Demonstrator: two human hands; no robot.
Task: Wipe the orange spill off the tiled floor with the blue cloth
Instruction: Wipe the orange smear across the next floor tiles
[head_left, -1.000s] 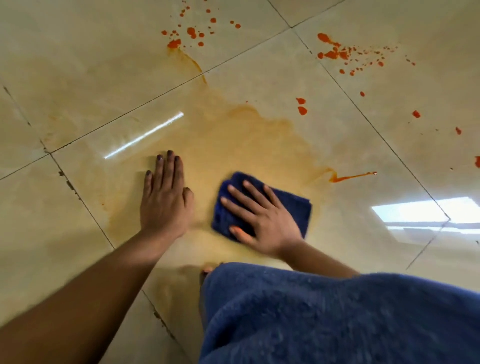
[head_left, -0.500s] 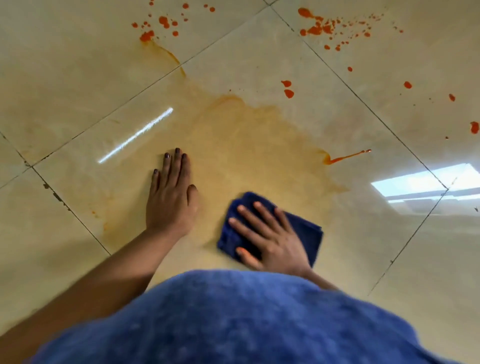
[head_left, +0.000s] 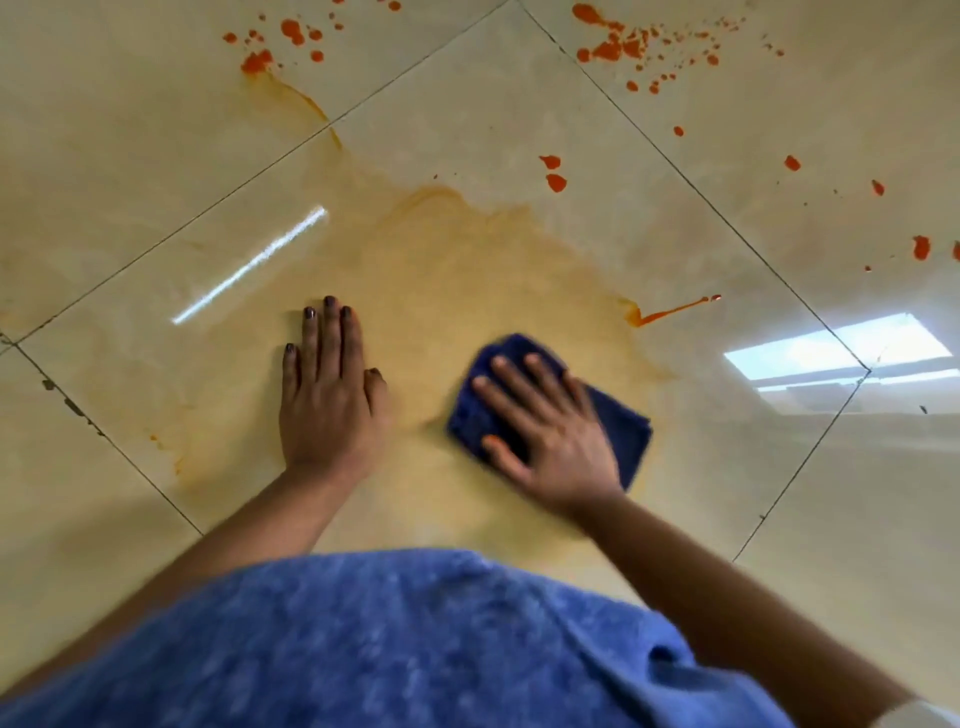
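Observation:
A folded blue cloth (head_left: 621, 423) lies on the glossy beige tiled floor (head_left: 519, 104). My right hand (head_left: 550, 431) presses flat on it with fingers spread. A thin, smeared orange film (head_left: 467, 270) covers the tile beyond and around the cloth. My left hand (head_left: 327, 395) rests flat on the floor to the left of the cloth, fingers together, holding nothing. Bright orange drops (head_left: 556, 182) lie beyond the smear. A streak (head_left: 670, 312) runs off its right edge. More splatter sits at the top left (head_left: 257, 60) and top right (head_left: 618, 49).
A blue fuzzy garment (head_left: 415, 649) fills the bottom of the view. Dark grout lines (head_left: 691, 182) cross the floor diagonally. A window reflection (head_left: 831, 353) shines on the right tile, and a light streak (head_left: 249, 265) on the left.
My right hand has slid the cloth to the right across the smear, away from my left hand. The left hand has stayed planted. The camera has tilted a little.

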